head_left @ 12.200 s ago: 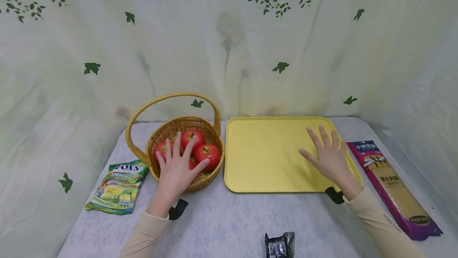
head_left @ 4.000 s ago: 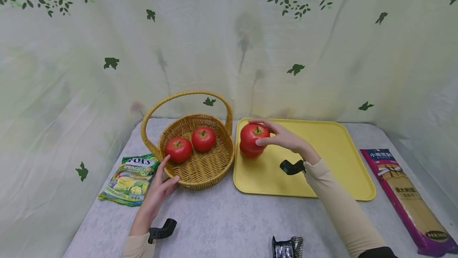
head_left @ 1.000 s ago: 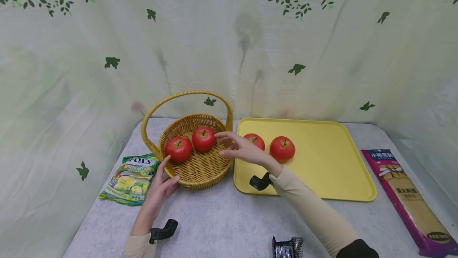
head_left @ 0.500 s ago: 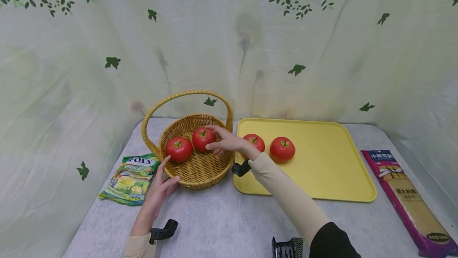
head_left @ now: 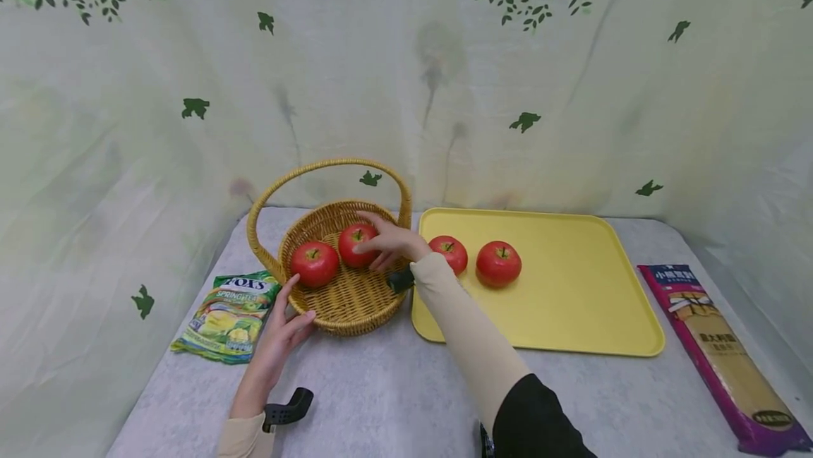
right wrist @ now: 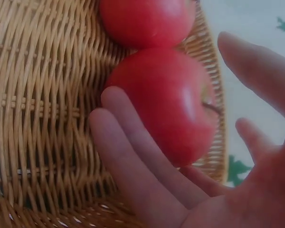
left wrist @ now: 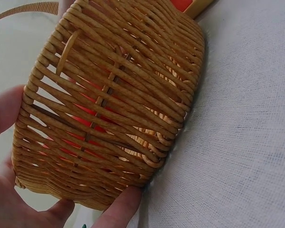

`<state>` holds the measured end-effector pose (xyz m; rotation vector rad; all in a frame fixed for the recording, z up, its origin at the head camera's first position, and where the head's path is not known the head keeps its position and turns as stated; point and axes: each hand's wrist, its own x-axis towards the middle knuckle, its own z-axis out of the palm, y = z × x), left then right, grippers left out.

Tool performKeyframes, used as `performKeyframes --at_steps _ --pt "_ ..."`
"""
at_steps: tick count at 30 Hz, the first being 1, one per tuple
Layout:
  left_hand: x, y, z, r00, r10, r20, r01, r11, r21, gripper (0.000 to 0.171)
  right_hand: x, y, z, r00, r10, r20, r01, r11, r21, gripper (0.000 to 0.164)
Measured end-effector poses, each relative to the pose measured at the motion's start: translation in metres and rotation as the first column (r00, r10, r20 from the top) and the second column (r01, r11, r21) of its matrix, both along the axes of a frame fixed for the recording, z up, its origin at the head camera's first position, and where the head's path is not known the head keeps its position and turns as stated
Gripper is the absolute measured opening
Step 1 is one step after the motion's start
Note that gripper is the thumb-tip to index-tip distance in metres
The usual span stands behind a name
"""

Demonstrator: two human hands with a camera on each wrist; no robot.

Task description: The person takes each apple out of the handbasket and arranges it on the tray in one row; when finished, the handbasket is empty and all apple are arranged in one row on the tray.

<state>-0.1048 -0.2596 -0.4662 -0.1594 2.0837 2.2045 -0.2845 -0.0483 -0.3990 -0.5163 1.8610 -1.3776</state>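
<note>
A round wicker basket with a tall handle stands at the left of the table, two red apples inside. My left hand grips the basket's near-left side; in the left wrist view its thumb is at the rim and other fingers lie against the woven wall. My right hand reaches over the basket's right side, around the right apple. Seen from the right wrist, its fingers are spread beside that apple, the raised digit standing apart from it. The left apple sits next to it.
A yellow tray right of the basket bears two more apples, one fully visible, one partly behind the right arm. A green candy bag lies left, a long purple noodle pack far right. The right sleeve mostly hides a small black packet.
Over the last second my right hand has moved left from the tray's edge to the right apple in the basket. Earlier it set two apples on the tray. The left hand stays at the basket.
</note>
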Motion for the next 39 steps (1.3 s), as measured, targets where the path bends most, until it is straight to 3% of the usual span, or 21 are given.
performKeyframes --at_steps 6,14,18,24,29,35,39 --pt "0.0 0.0 0.001 1.0 0.002 0.009 -0.002 1.0 0.009 0.07 0.0 -0.008 -0.006 0.999 -0.042 0.03 0.04 0.998 0.045 0.081" --pt "-0.001 0.0 0.002 1.0 0.004 0.006 -0.005 1.0 0.006 0.07 0.002 -0.019 -0.014 0.993 -0.103 0.051 0.102 0.995 0.02 0.081" --pt "0.0 -0.001 0.002 1.0 0.006 0.008 -0.006 1.0 0.005 0.07 0.006 -0.022 -0.019 0.986 -0.162 0.028 0.161 0.987 0.015 0.078" --pt "-0.001 -0.001 0.001 1.0 0.009 0.016 -0.009 1.0 0.004 0.07 0.01 -0.022 -0.021 0.977 -0.2 -0.077 0.2 0.98 -0.015 0.073" --pt "-0.001 -0.001 0.0 1.0 0.003 0.01 -0.003 1.0 0.008 0.07 0.009 -0.017 -0.014 0.976 -0.168 -0.137 0.163 0.985 -0.053 0.071" --pt "0.0 -0.001 -0.001 1.0 0.003 -0.004 -0.003 1.0 0.001 0.07 0.01 -0.004 0.005 0.987 -0.035 -0.157 0.02 0.995 -0.094 0.069" --pt "0.0 -0.001 -0.001 1.0 0.005 -0.009 -0.005 1.0 -0.003 0.07 0.014 0.013 0.016 0.973 0.039 -0.228 -0.059 0.995 -0.082 0.068"
